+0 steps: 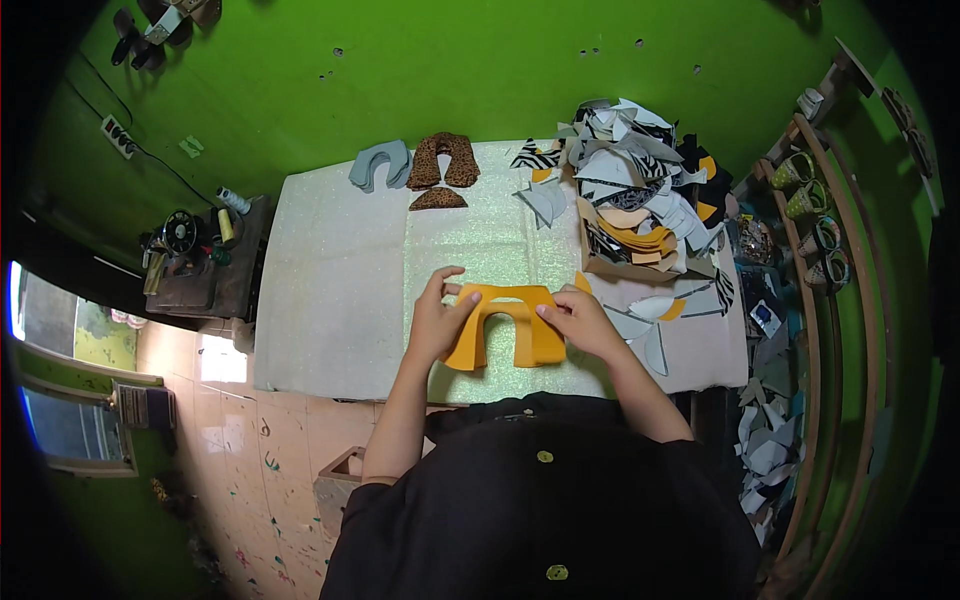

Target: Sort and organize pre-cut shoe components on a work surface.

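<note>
Near the front edge of the table, both hands hold yellow-orange U-shaped cut pieces, the arch at the top and the two legs toward me. An inner edge shows below the top band, so there seems to be more than one layer. My left hand pinches the upper left side with the thumb on top, its index finger raised. On the upper right side, my right hand grips with thumb and fingers. The fingertips under the pieces are hidden.
Grey U-shaped pieces and leopard-print ones lie at the table's far side. A cardboard box overflows with offcuts at the right, more scraps around it. A sewing machine stands left; a wooden shoe rack stands right.
</note>
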Demonstrator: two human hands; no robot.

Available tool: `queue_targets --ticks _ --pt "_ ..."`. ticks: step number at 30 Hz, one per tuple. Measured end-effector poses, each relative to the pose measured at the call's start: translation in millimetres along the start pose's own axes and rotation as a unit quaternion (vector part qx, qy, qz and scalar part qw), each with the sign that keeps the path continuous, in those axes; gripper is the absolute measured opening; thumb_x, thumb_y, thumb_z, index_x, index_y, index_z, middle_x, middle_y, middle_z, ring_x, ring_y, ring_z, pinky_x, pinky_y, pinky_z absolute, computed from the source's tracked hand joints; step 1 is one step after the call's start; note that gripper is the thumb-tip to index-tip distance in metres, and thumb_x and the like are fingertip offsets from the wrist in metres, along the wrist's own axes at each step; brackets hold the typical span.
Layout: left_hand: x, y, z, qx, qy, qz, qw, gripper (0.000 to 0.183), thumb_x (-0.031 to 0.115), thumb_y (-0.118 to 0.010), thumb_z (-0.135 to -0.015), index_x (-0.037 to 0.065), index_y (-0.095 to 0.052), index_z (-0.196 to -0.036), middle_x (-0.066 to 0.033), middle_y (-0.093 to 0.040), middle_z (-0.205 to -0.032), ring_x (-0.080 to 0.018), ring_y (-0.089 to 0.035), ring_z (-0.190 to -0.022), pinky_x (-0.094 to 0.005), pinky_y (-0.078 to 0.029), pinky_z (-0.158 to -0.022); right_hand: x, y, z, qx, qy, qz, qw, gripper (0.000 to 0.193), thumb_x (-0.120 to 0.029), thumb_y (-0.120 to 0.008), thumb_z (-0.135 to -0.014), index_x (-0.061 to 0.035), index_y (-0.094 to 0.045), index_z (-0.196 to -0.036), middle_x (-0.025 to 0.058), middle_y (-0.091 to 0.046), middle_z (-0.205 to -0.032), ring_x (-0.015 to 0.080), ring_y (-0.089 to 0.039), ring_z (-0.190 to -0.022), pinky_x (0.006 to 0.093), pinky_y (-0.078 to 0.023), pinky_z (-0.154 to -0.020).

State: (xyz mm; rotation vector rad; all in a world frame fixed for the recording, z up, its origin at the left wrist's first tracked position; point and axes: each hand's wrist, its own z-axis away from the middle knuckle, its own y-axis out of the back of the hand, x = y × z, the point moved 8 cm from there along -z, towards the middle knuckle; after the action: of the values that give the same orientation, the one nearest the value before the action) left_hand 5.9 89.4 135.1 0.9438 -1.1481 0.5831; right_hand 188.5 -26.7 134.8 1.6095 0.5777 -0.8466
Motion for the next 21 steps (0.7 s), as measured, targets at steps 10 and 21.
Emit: queue_targets --ticks 10,21 --pt "-112 -21 -1 -0.039 0.08 0.009 0.996 0.043 0.015 -0.073 -0.078 0.001 -0.057 -0.116 -0.005 -0.062 -0.075 -0.0096 -0.058 -0.065 -0.0238 -0.047 -0.059 118 -83 11 0.036 -0.173 -0.246 0.953 0.022 -0.021 -0.067 -0.084 0.0006 -0.063 -0.083 0.0009 -0.059 -0.065 0.0069 -0.052 -0.057 0.0241 -0.041 -0.053" --pt "-120 -22 3 0.025 0.028 -0.189 0.981 0.038 0.027 -0.072 -0.078 0.003 -0.065 -0.106 -0.0106 -0.064 -0.072 -0.019 -0.061 -0.062 -0.0306 -0.049 -0.06 121 -88 12 0.008 -0.246 0.054 0.968 0.039 -0.045 -0.063 -0.081 -0.0078 -0.068 -0.072 0.005 -0.063 -0.067 0.0222 -0.06 -0.067 0.0425 -0.033 -0.074"
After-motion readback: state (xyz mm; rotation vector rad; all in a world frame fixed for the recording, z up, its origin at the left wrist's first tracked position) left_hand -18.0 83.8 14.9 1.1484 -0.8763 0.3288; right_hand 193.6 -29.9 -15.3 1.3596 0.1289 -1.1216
